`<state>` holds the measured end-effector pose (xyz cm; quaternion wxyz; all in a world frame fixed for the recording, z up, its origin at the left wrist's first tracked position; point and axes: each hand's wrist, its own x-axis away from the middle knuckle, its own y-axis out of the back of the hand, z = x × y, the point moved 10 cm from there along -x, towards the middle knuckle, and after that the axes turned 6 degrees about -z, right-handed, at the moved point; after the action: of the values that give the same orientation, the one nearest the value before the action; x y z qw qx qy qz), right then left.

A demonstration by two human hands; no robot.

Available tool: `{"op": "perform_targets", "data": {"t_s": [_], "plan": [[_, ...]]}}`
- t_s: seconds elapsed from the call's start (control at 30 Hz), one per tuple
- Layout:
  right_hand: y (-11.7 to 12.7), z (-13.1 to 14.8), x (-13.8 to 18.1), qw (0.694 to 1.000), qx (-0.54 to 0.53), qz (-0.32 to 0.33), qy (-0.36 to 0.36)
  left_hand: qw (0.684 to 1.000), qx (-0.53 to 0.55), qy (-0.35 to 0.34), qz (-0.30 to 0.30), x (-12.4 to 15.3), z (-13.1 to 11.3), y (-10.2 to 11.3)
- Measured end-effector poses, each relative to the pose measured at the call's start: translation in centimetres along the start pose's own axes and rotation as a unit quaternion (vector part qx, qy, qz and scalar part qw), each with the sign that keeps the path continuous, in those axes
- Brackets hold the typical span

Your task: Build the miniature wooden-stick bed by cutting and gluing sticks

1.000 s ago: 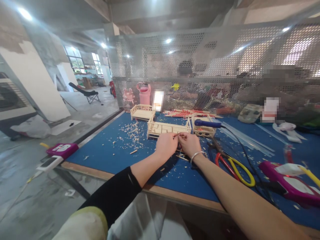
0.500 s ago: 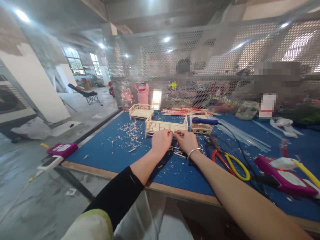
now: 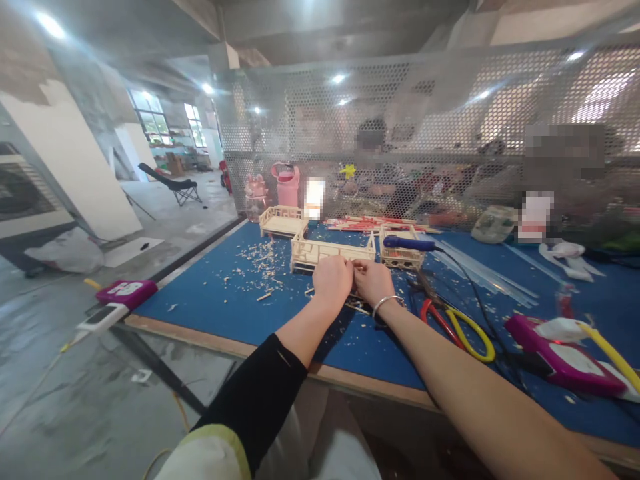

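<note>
My left hand [image 3: 331,283] and my right hand [image 3: 372,283] meet in front of me over the blue table [image 3: 215,300], fingers curled in a pinch. Between the fingertips is a thin pale wooden stick [image 3: 356,265], small and hard to make out. A silver bangle [image 3: 387,303] circles my right wrist. Just beyond my hands stands a small model of pale sticks [image 3: 332,250]. More thin sticks lie on the table under my hands.
Two more stick models stand behind, one at the left [image 3: 282,221], one holding a blue-handled tool [image 3: 406,243] with a black cord. Red and yellow scissors [image 3: 457,327], a magenta tool [image 3: 563,353], wood shavings [image 3: 257,263]. A perforated metal screen [image 3: 425,120] with people behind it closes the far edge.
My hands have stayed together, pinched on the stick, shifting slightly to the right. The view has tilted a little.
</note>
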<state>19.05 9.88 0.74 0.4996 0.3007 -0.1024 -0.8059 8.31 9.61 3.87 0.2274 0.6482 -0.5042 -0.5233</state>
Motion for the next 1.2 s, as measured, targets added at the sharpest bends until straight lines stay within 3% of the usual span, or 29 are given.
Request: {"op": "perform_targets", "data": {"t_s": [0.4,0.87,1.2], "plan": [[-0.2,-0.1,0.1,1.000,-0.016,0.013,-0.002,1.000,-0.006,-0.009,0.003,0.4,0.5,-0.1],[0.5,0.4,0.1,1.000,0.022,-0.014,0.014,1.000,0.019,-0.002,0.008,0.5,0.5,-0.3],[1.6,2.0,0.7,0.991,0.073,-0.052,0.095,0.999,0.032,0.007,0.004,0.3,0.8,-0.8]]}}
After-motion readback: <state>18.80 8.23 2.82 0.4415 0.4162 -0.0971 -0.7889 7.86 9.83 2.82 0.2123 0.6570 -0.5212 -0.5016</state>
